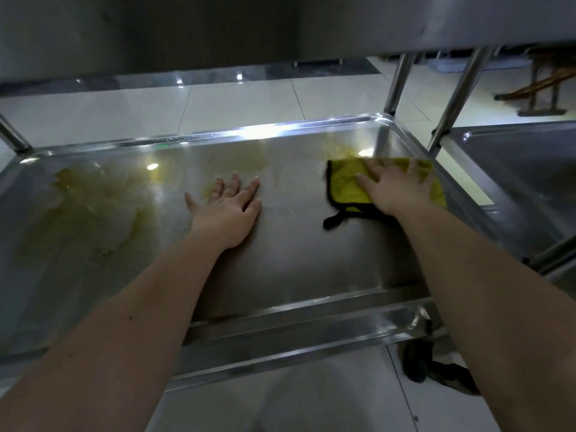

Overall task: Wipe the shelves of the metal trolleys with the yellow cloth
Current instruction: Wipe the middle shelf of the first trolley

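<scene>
A metal trolley shelf [299,254] fills the middle of the head view, with yellowish smears on its left part and far side. The yellow cloth [346,185], edged in black, lies flat near the shelf's far right corner. My right hand [396,188] presses down on the cloth with straight, spread fingers. My left hand [227,210] rests flat on the bare metal at the shelf's centre, fingers spread, holding nothing.
The trolley's upper shelf [280,29] hangs overhead. Upright posts [399,82] stand at the far right corner. A second trolley's shelf [517,163] is to the right. A dark caster wheel [420,360] sits below the near right corner on the tiled floor [237,101].
</scene>
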